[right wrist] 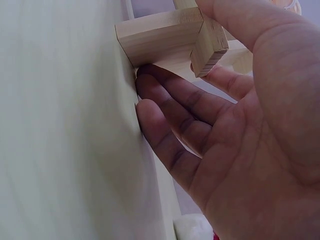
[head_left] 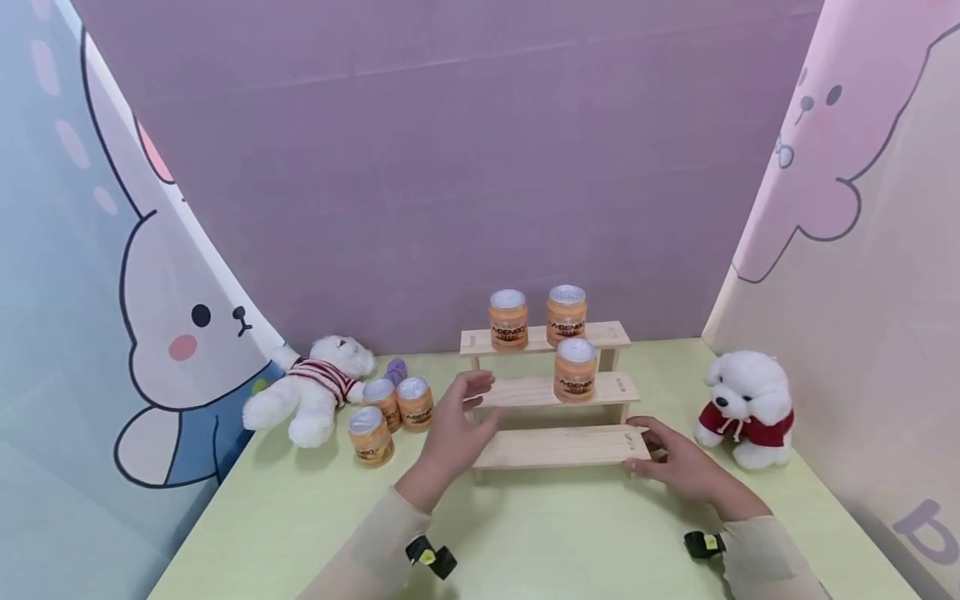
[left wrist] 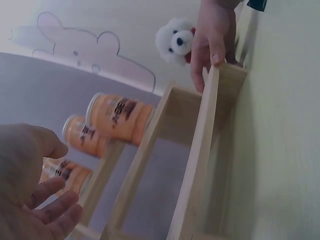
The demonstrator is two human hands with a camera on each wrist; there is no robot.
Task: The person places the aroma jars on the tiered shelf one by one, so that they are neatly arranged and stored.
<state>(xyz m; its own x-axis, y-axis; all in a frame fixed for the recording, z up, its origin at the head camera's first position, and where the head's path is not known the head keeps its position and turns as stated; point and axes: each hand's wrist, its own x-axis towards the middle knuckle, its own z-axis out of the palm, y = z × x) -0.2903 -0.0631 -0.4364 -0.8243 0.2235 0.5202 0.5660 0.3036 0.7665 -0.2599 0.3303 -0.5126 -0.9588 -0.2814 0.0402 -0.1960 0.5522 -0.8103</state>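
A three-step wooden display shelf [head_left: 558, 447] stands on the table. My right hand [head_left: 678, 462] grips the right end of its lowest step, thumb at the front and index finger at the back; the other fingers reach under the end in the right wrist view. Beside the left end of the shelf, my left hand [head_left: 459, 425] is raised with fingers spread and holds nothing. Two orange cans with silvery lids, a left can [head_left: 509, 321] and a right can [head_left: 566, 315], stand on the top step. Another orange can [left wrist: 120, 117] stands on the middle step.
Three more orange cans [head_left: 371, 436] cluster on the table to the left. Behind them lie a white plush toy in a striped shirt [head_left: 318, 387] and a small purple object [head_left: 396, 371]. A white plush dog [head_left: 747, 408] in red sits at the right. Fabric walls enclose the table.
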